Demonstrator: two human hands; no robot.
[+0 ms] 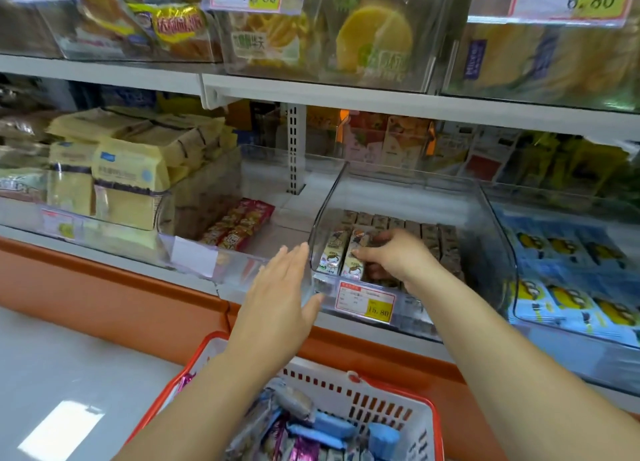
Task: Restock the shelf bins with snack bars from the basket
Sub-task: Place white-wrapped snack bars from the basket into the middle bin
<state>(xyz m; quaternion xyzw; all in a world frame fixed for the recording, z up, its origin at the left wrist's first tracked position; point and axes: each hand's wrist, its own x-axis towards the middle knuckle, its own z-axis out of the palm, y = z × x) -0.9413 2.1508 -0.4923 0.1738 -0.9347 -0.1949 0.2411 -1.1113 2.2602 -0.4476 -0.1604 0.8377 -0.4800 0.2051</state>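
Left hand (277,297), above the red-rimmed basket (332,388) of blue and purple wrapped bars, is spread flat with its fingers straight at the clear bin's (329,200) left outer wall. Right hand (391,256) is inside the bin, fingers curled on a cream cartoon-print snack bar (353,258) at its front left. Brown bars (429,235) fill the bin's back. Open room lies left of the bin, beside red packets (239,225).

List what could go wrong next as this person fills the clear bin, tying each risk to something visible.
1. The right hand grips snack bars in a packed row; the leaning front ones may topple.
2. The left hand only lies flat against the clear bin, so the bin might shift if pushed.
3. The basket sits full under both forearms; an elbow could knock packets out.
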